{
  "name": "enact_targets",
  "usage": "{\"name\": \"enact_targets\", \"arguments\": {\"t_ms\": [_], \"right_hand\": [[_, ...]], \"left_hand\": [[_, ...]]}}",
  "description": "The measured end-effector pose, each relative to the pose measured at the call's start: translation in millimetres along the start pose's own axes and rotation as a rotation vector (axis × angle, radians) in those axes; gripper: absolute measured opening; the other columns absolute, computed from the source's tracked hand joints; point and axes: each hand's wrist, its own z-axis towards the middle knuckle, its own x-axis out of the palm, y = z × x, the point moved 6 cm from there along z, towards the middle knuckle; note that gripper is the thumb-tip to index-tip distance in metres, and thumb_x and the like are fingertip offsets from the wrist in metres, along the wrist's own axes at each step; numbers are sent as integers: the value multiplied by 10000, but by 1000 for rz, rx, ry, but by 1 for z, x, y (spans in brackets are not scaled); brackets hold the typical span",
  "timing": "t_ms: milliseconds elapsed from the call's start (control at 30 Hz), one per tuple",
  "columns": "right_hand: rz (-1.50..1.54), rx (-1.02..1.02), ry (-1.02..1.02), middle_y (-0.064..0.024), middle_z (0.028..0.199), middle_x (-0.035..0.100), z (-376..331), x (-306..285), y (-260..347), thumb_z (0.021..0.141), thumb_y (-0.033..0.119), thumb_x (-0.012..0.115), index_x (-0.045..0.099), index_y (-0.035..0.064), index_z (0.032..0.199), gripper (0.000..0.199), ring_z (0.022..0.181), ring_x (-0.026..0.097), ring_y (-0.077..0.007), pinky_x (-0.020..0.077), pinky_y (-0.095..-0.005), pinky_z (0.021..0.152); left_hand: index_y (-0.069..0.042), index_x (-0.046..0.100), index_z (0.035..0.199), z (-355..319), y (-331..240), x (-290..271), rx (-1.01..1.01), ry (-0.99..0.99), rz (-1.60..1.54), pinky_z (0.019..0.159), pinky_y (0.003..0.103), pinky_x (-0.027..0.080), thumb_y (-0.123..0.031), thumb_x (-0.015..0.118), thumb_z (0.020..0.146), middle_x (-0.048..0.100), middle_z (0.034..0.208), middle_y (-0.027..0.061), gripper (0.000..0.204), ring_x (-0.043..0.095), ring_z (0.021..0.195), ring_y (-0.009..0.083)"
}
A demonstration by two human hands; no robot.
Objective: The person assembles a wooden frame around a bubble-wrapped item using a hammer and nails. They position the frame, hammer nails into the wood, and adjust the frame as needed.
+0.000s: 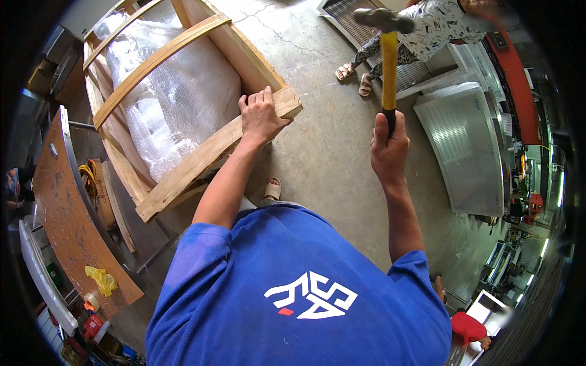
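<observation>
Wooden crate (183, 91) sits at about ten o'clock from my chest, its slats framing a load wrapped in bubble wrap (177, 97). My left hand (261, 116) lies flat on the crate's nearest corner plank (213, 152), fingers spread a little and curled over its top edge, thumb out to the side. My right hand (389, 149), up at one o'clock, is wrapped tight around the black grip of a yellow-handled hammer (388, 61), fingers pressed together; the dark head is raised toward twelve, well apart from the crate. Past it, another person in sandals stands by a perforated metal panel (464, 146) lying on the concrete floor (323, 146).
</observation>
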Motion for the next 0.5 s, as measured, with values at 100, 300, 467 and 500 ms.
{"name": "enact_targets", "arguments": {"t_ms": [100, 300, 467, 500], "right_hand": [[-23, -50, 15, -118, 648, 549, -32, 21, -27, 1070, 340, 561, 533, 21, 1025, 323, 533, 571, -196, 446, -356, 485], [-152, 304, 341, -199, 766, 604, -36, 13, -33, 1035, 308, 623, 566, 20, 984, 299, 713, 640, -262, 500, -437, 648], [289, 9, -124, 8, 647, 468, 33, -60, 33, 1076, 323, 558, 520, 81, 965, 269, 544, 475, -71, 405, -267, 471], [445, -38, -231, 74, 676, 431, 35, -65, 62, 1088, 321, 530, 477, 102, 928, 276, 558, 425, -10, 381, -218, 467]], "left_hand": [[-28, 614, 1249, 3, -9, 3, -64, 81, 22, 968, 415, 482, -545, 909, 622, 705, 1131, 141, 864, 665, 1092, 294], [-42, 642, 1105, 11, -4, 8, -69, 49, 8, 854, 418, 527, -561, 882, 648, 718, 1021, 132, 732, 704, 992, 279], [13, 535, 1338, 7, 8, 9, -60, 227, 13, 949, 425, 501, -569, 904, 589, 665, 1188, 165, 1018, 653, 1121, 295], [26, 492, 1409, 6, 8, 9, -36, 278, 10, 980, 426, 490, -572, 910, 575, 645, 1242, 174, 1108, 636, 1158, 300]]}}
